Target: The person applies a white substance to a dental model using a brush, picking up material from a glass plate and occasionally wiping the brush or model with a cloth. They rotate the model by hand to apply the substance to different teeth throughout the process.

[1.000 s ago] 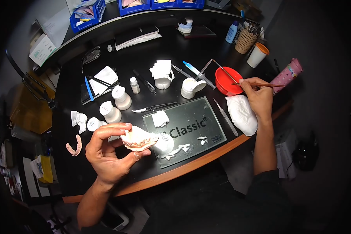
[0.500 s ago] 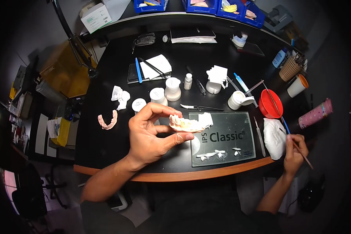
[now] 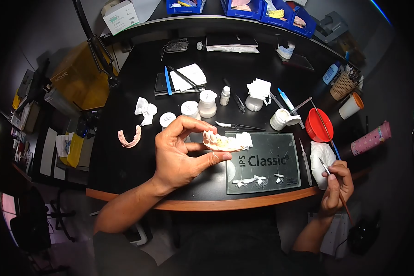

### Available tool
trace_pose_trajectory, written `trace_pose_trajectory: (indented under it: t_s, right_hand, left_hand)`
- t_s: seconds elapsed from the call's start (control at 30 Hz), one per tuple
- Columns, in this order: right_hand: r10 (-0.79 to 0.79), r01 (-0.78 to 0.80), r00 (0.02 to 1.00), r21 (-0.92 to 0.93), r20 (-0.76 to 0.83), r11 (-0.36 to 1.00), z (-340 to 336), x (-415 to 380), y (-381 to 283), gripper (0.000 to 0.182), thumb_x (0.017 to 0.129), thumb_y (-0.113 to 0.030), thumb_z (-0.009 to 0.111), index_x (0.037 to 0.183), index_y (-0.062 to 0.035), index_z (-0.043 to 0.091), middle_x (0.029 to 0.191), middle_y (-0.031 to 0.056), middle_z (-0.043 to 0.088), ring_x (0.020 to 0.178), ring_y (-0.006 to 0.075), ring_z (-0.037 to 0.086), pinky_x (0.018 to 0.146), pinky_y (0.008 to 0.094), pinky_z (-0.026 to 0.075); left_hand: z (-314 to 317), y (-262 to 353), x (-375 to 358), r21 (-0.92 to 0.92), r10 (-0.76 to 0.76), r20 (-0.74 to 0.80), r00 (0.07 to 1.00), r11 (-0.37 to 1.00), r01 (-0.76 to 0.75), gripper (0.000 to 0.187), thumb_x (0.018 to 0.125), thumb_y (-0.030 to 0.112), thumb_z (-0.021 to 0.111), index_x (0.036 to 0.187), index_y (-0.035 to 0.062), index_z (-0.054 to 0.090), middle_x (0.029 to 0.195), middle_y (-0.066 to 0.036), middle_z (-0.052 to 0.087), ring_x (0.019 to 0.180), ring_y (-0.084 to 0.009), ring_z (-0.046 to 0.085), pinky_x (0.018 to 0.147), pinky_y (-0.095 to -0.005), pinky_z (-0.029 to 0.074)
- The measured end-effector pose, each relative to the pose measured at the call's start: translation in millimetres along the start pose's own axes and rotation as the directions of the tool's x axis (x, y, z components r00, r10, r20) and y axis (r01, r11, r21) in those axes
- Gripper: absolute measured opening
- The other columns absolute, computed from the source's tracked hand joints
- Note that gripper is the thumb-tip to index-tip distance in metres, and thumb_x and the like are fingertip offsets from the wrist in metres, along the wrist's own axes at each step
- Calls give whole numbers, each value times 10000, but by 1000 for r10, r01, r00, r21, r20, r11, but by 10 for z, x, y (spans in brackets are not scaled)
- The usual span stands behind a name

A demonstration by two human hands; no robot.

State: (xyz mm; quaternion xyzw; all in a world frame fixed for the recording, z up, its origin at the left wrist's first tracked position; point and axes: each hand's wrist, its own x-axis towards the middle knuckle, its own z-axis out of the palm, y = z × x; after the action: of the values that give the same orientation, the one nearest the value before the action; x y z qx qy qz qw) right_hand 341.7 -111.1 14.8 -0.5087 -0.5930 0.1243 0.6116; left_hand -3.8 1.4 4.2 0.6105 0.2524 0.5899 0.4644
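Note:
Pinched between the thumb and fingers of my left hand [image 3: 180, 146] is a pale dental model [image 3: 223, 141] with a row of teeth, held up over the left part of a glass mixing slab [image 3: 280, 142]. White paste [image 3: 248, 181] lies in several small dabs along the slab's lower part. My right hand [image 3: 338, 186] grips a thin brush [image 3: 343, 202] by its handle. The brush tip overlaps a folded white tissue [image 3: 319, 158] to the right of the slab.
A red bowl [image 3: 319, 125] stands behind the tissue, with a metal spatula [image 3: 305, 161] between tissue and slab. Tweezers [image 3: 239, 126] and lidded powder jars [image 3: 207, 103] are behind the slab. Another dental arch [image 3: 129, 137] lies left; a pink bottle [image 3: 371, 138] stands far right.
My right hand has turned and dropped a little, bringing the brush tip onto the tissue's area. My left hand still holds the dental model at nearly the same spot.

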Motion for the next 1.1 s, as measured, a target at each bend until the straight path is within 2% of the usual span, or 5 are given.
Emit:
trace_pose_trajectory:
  t_s: [0.23,0.4,0.57,0.77,1.1]
  right_hand:
    - [-272,216,918,212,287,953,648,343,-178,211,699,-63,699,903,-14,683,751,97,666,964,239,585,954,414,417]
    - [-55,-206,907,553,418,808,1061,499,-325,169,746,-9,661,914,12,652,738,88,625,1109,291,578,937,441,512]
    - [-58,-310,869,632,491,710,1327,607,-225,96,798,-37,594,874,22,600,727,103,595,733,179,618,1011,489,502]
    - [0,-501,811,696,584,515,1414,629,-275,119,800,97,489,896,85,559,867,169,572,1166,321,585,864,551,628]
    - [-18,-282,906,637,422,717,1495,465,-322,70,828,31,585,889,67,581,886,144,606,1082,275,605,866,466,635]
  left_hand:
    - [-19,19,-3,16,-8,20,1000,1000,8,455,677,-97,875,1039,-43,605,1112,-175,623,1057,-201,664,841,-343,662]
    - [-5,13,-18,14,-29,52,998,1000,28,466,670,-82,887,1053,-47,623,1131,-162,631,1049,-195,673,848,-331,658]
    - [-7,-22,-29,-6,-40,73,997,999,41,480,677,-62,894,1080,-44,634,1133,-138,639,1039,-194,683,852,-322,654]
    - [-16,-5,-42,-14,-87,148,985,996,90,535,668,-81,887,1099,-50,572,1148,-185,609,1144,-237,630,900,-366,642]
    - [20,-61,-54,-63,-84,90,992,994,90,505,684,-13,906,1083,-41,597,1118,-138,625,1049,-186,670,862,-331,648]
